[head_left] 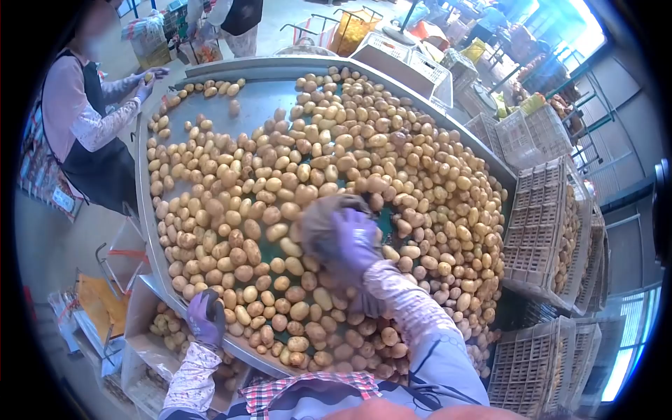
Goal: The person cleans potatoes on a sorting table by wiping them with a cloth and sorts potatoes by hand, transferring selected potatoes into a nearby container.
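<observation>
My right hand [355, 240], in a purple glove, reaches over the middle of the sorting table and grips a brownish-grey cloth [323, 222]. The cloth is bunched and slightly blurred, and lies over the potatoes [297, 310]. My left hand [206, 318], also in a purple glove, is at the near left rim of the metal table [155, 262], above a box of potatoes [168, 329]. Its fingers are curled in; whatever they may hold is hidden. Loose potatoes spread across most of the table around both hands.
Across the left side a co-worker [84, 119] stands with both gloved hands near the table's edge. Plastic crates [535, 224] with potatoes are stacked along the right. More crates [532, 133] stand beyond the far rim. An orange-yellow bag [100, 304] is at lower left.
</observation>
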